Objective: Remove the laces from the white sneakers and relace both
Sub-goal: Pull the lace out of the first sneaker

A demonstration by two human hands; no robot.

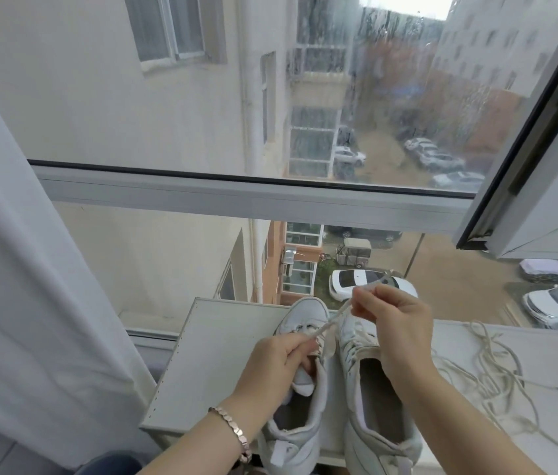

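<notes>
A: Window-side bench (202,354): where are the sneakers (370,409)?
B: Beneath both grips. Left grip (277,358) pinches the lace (330,324) at the left sneaker (305,315); right grip (394,320) pinches its raised end. Loose lace (486,371) lies rightward.

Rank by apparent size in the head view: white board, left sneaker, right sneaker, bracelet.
1. white board
2. right sneaker and left sneaker: near alike, unranked, since the left hand covers part
3. bracelet

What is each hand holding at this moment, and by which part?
The right hand pinches the lace near its end, drawn up from the left sneaker. The left hand grips that sneaker around the tongue area.
</notes>
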